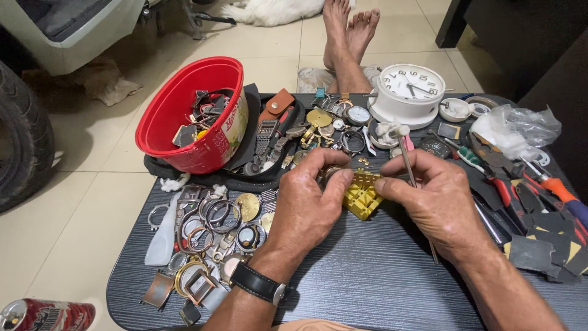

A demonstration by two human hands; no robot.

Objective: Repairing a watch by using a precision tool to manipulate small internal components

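— Yellow watch holder (361,195) under the left hand (306,205): matt plastic, ribbed. Thin stick (409,164) in the right hand (438,205): pale, wood-like, with a soft white tip.

— Tabletop (367,276): dark, fine-grained, slightly rough, low sheen. Red bowl (184,113): glossy plastic.

— Watch cases and rings (214,214) at left: polished metal, silver and brassy. White alarm clock (409,92): smooth plastic, shiny face cover.

— Wrist strap (257,283): black, leather-like, with a metal buckle. Bag (520,129) at right: thin, crinkled, clear plastic.

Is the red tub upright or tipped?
Tipped: the red tub leans, mouth facing the camera, with watch parts showing inside.
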